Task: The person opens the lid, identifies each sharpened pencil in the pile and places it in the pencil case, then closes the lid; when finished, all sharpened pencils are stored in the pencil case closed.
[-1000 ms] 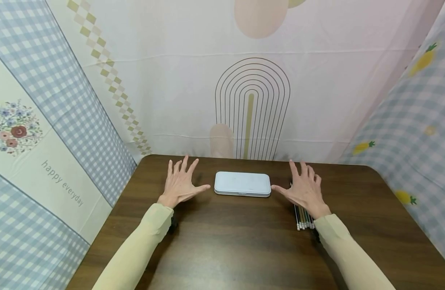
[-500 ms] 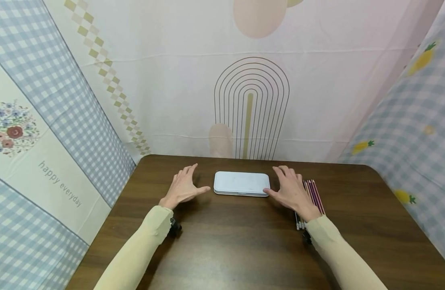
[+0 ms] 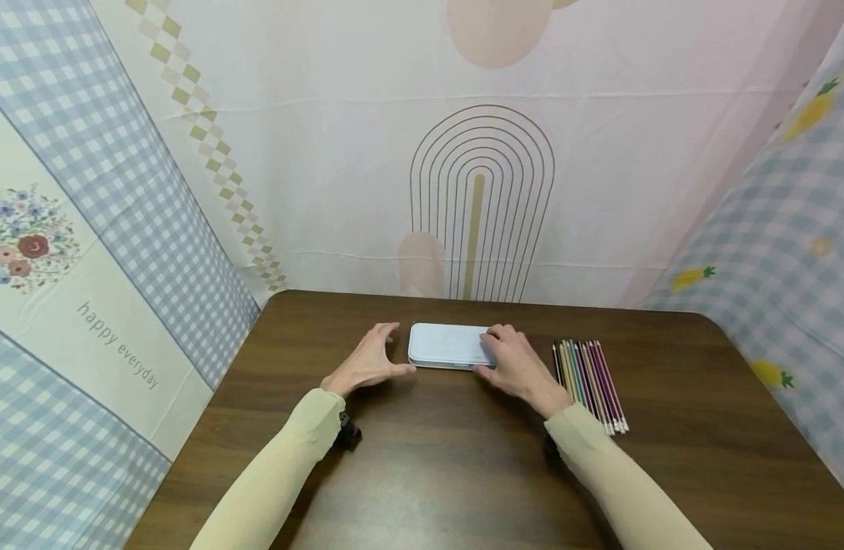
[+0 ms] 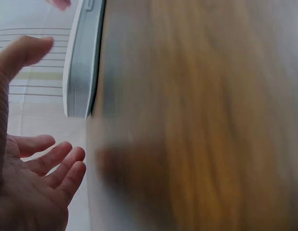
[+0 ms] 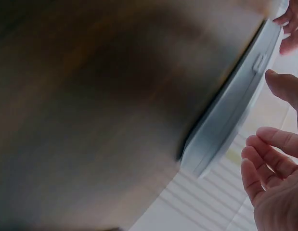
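shifted both hands inward since the earlier frame: brought right hand (image 3: 520,367) from the right edge to over the right end of the flat white case (image 3: 444,344), and left hand (image 3: 363,365) closer to the left end. found case closed, in nearly the same place, flat on the far part of the brown table (image 3: 408,481), between the hands. judged this as closing in on the case from both ends, with no firm hold evident. recorded left hand as spread, thumb well apart from bent fingers, gripping nothing; recorded right hand as loosely curved, thumb apart from fingers, no grip visible. could not confirm contact between right fingertips and case. noted front latch (image 5: 259,62) exposed in right wrist view. found coloured pencils (image 3: 592,386) largely uncovered by the shift, lying right of the case; judged right sleeve (image 3: 600,458), overlapping the lower ends of the leftmost pencils, the likeliest obstruction. saw pale backdrop cloth (image 3: 325,168) beyond the far edge, checked cloth (image 3: 147,191) at left.
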`<state>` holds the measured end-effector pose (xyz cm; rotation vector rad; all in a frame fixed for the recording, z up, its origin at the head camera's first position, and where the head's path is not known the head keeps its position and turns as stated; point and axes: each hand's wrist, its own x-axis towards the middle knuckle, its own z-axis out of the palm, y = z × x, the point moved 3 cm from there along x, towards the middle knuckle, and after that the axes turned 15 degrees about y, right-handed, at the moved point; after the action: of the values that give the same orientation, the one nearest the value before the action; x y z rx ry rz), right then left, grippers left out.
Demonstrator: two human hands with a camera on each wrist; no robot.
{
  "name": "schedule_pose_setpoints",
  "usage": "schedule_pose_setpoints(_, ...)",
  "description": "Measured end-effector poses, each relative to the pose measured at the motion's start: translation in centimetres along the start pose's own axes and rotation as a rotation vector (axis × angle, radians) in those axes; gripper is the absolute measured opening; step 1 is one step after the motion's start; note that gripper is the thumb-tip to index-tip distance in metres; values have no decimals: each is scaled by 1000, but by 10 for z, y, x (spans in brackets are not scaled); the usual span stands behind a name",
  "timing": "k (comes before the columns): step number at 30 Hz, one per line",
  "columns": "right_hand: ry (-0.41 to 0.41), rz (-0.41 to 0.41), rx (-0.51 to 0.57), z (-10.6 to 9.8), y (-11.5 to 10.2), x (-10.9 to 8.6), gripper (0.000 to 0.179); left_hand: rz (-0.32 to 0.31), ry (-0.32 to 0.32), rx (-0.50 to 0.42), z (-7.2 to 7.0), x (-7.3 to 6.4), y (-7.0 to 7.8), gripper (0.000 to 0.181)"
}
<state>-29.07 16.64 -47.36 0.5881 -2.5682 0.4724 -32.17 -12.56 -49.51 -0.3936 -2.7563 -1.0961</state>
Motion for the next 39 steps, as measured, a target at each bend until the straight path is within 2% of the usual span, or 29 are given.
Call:
schedule_pose_setpoints(6,12,-52,4,11,-12,5,49,-11,-38,-32,6,4,5,107)
schedule_pose_setpoints(10,13,-107,-25,17,-17,8,47,-25,-43,-28,10,9,4,108)
schedule_pose_setpoints(13,-1,-118,-43,21,-19,9,46,-19,-57,-52,13,14,3,110)
schedule_pose_setpoints(15,-12,-114,-54,22,-20,10,45,-8,-66,-69,15,18,2,111)
schedule_pose_setpoints(17,-22,-107,-63,24,-21,11,45,43,-54,-43,25,25,-9,109)
schedule_pose_setpoints(18,-27,-104,-67,24,-21,11,44,53,-53,-34,27,26,-9,110)
schedule_pose_setpoints(22,-19,-105,-67,24,-21,10,43,71,-53,-6,31,31,-12,110)
schedule_pose_setpoints(24,2,-121,-62,25,-20,10,40,33,-72,-22,25,28,-3,111)
schedule_pose_setpoints(27,13,-139,-51,29,-17,10,37,16,-79,-5,26,27,1,110)
schedule_pose_setpoints(30,47,-184,-38,55,3,11,37,15,-77,41,26,27,5,107)
schedule_pose_setpoints(32,44,-203,-58,58,5,11,38,16,-74,57,27,27,6,105)
schedule_pose_setpoints(34,35,-204,-83,56,2,12,38,16,-70,66,28,28,7,103)
schedule_pose_setpoints(36,1,-179,-100,39,-12,13,38,13,-72,63,29,29,7,103)
schedule_pose_setpoints(39,7,-180,-94,37,-13,12,37,6,-80,64,30,31,7,103)
